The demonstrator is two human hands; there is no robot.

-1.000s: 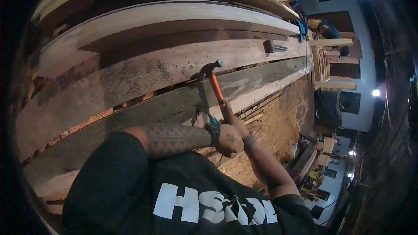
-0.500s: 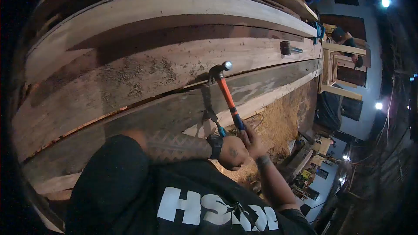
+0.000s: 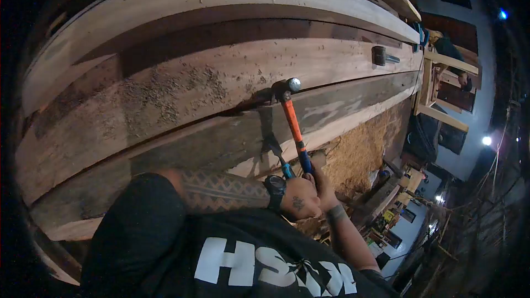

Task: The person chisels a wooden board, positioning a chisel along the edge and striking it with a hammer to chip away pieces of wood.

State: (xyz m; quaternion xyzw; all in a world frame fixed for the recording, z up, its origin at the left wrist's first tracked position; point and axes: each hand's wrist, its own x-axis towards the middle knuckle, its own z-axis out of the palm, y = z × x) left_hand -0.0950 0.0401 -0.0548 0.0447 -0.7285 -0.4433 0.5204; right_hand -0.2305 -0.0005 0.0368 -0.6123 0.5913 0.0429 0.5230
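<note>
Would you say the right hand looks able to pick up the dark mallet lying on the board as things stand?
Probably not: the right hand is closed around the hammer, and the mallet lies farther along the board, though nothing seems to cover it.

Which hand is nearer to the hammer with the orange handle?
The right hand: it grips the hammer at the handle's blue lower part. The left hand is close beside that grip, on its left, closed around the chisel.
</note>
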